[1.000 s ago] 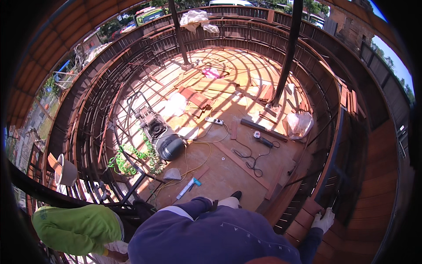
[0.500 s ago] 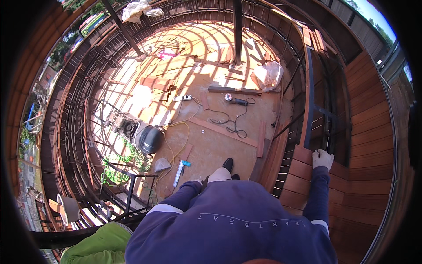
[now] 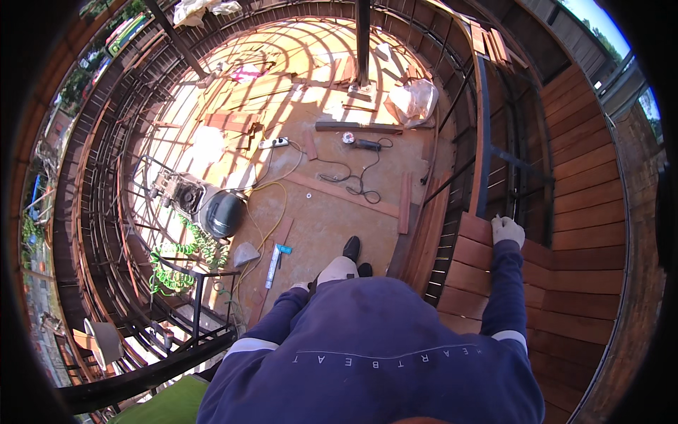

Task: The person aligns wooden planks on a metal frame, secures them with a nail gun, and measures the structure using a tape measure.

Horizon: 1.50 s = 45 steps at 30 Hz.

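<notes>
"Where's the plank?"

"The end plank (image 3: 475,228) is on my right, the farthest of the row, with the dark rail (image 3: 483,177) running on beyond it. My right hand (image 3: 508,230), gloved, is at its right end."

"Got hold of it?"

"I can't tell. The fingers look bent and close together, but the tips are out of sight, so I can't swear they grip the wood. My left hand (image 3: 304,286) mostly hides at the end of my sleeve (image 3: 279,314); I can't tell how those fingers stand."

"How do you do this bit well?"

"Press evenly, I'd say, and sight the seam against the next plank (image 3: 471,252) so it matches the others. I'd mind my fingertips near the joint, and not lean out over the bare frame (image 3: 519,164); it could let a hand slip through."

"And checking the edge?"

"The square (image 3: 274,265) would help, but it lies across on my left, on the floor (image 3: 332,226). The grinder (image 3: 364,143) lies farther out."
</notes>
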Tool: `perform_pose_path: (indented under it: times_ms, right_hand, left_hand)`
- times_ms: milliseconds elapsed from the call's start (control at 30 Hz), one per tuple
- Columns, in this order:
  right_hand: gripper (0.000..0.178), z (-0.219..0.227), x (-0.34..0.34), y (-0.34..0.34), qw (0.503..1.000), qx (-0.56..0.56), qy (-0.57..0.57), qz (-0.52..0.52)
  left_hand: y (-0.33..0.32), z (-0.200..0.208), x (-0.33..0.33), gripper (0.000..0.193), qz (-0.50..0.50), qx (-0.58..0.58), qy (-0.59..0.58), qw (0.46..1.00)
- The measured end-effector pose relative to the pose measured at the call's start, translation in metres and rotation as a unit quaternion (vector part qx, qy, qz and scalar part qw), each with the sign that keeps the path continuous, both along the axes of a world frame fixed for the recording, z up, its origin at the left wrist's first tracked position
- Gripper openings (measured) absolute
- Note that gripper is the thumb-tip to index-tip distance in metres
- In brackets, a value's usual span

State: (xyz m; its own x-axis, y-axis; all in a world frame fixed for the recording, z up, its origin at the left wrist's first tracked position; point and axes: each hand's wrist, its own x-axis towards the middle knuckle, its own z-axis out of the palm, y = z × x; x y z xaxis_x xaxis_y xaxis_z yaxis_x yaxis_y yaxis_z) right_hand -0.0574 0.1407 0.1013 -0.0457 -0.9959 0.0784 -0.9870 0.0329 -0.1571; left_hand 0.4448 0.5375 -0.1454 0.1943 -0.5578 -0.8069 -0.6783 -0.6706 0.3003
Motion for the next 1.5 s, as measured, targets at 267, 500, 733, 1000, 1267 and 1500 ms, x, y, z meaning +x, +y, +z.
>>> perform_pose_path:
  times_ms: [267,500,733,1000,1267,1500]
  right_hand:
    - [0.039,0.006,0.005,0.0,1.0,0.016,0.009,-0.01]
    - [0.039,0.006,0.003,0.001,1.0,0.006,-0.004,-0.011]
    - [0.042,0.004,0.002,0.0,1.0,0.011,0.004,-0.01]
    - [0.044,-0.003,-0.004,-0.003,1.0,0.019,0.006,-0.015]
    - [0.043,0.006,0.006,0.001,0.999,0.025,0.023,-0.015]
    - [0.042,0.004,0.002,0.002,1.0,0.016,0.011,-0.017]
  left_hand:
    - [0.004,-0.008,0.001,0.055,0.022,0.014,0.0,1.0]
    - [0.012,-0.013,-0.002,0.052,0.012,0.033,-0.001,0.999]
    - [0.005,-0.011,0.0,0.053,0.033,0.028,0.009,0.999]
    - [0.005,-0.012,-0.002,0.054,0.045,0.036,0.007,0.998]
    - [0.027,-0.036,0.007,0.048,0.075,0.014,0.036,0.996]
    - [0.027,-0.042,0.009,0.052,0.081,0.019,0.008,0.996]
